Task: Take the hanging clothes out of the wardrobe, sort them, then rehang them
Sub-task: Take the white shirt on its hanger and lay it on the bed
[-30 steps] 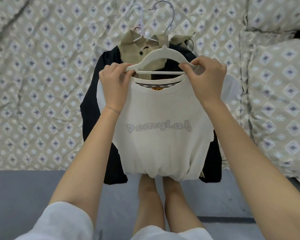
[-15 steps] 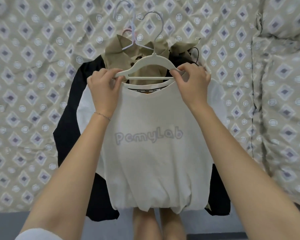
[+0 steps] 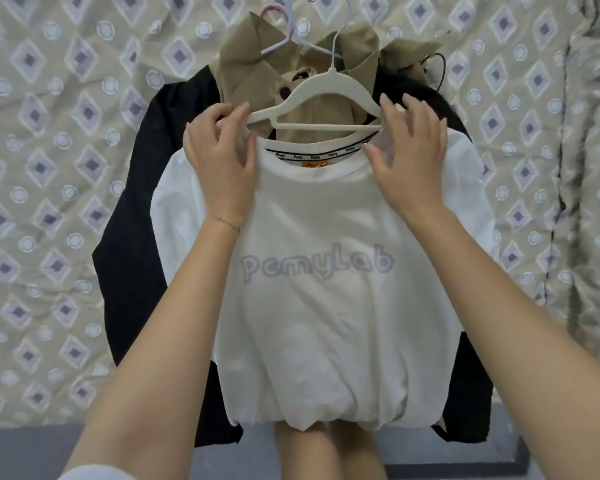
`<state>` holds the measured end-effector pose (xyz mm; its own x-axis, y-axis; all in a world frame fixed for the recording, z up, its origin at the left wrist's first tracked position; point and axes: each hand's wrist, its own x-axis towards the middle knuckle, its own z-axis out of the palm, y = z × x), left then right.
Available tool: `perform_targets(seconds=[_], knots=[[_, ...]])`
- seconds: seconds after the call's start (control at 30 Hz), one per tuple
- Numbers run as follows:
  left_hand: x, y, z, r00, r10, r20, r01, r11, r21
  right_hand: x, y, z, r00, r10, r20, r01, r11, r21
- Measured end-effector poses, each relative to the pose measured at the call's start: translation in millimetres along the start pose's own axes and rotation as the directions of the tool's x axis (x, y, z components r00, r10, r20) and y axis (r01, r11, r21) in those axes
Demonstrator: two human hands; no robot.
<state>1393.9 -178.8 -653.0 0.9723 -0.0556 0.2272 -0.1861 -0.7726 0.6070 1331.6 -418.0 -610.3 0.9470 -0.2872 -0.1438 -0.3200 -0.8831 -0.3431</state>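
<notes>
A white T-shirt (image 3: 326, 306) with grey "PemyLab" lettering lies on top of a pile of clothes on the bed. A cream hanger (image 3: 326, 85) sits at its neck, with the bar just above the collar. My left hand (image 3: 219, 161) pinches the shirt's left shoulder at the hanger's left tip. My right hand (image 3: 409, 157) holds the right shoulder with the thumb under the fabric, covering the hanger's right tip. Under the T-shirt lie a khaki collared shirt (image 3: 253, 64) and a black garment (image 3: 136, 237), both partly hidden.
A beige bedspread (image 3: 49, 168) with a diamond pattern covers the bed; it bunches into a fold at the right (image 3: 575, 202). Other hanger hooks (image 3: 284, 26) stick out above the pile. A grey floor (image 3: 32, 452) and my legs show at the bottom edge.
I have leaned closer over the bed. The T-shirt's collar has slid down below the hanger bar, and both hands have shifted from the hanger ends onto the shirt's shoulders.
</notes>
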Motion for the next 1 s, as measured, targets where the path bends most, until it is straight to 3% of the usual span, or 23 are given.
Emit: perform_targets(seconds=[0.37,0.67,0.83,1.0], knots=[[-90.9,57.8,-111.6,0.975,-0.063,0.211,0.031,0.988,0.153,-109.6,-66.4,-75.1,0.981,-0.005,0.195,0.017,0.998,-0.06],[-194.2,143.9,-240.5,0.953,-0.267,0.142,0.206,0.918,0.338,-223.0,-109.5,-157.9,0.943,-0.178,0.283,0.197,0.98,-0.04],[-287.5,171.7,-300.4,0.91,-0.413,0.044,0.37,0.854,0.366,-299.8,-131.4,-176.5,0.844,-0.401,0.357,0.441,0.897,-0.037],[-386.6,175.8,-341.7,0.834,-0.547,-0.071,0.527,0.75,0.4,-367.6,-161.6,-171.0,0.688,-0.587,0.427,0.661,0.75,-0.035]])
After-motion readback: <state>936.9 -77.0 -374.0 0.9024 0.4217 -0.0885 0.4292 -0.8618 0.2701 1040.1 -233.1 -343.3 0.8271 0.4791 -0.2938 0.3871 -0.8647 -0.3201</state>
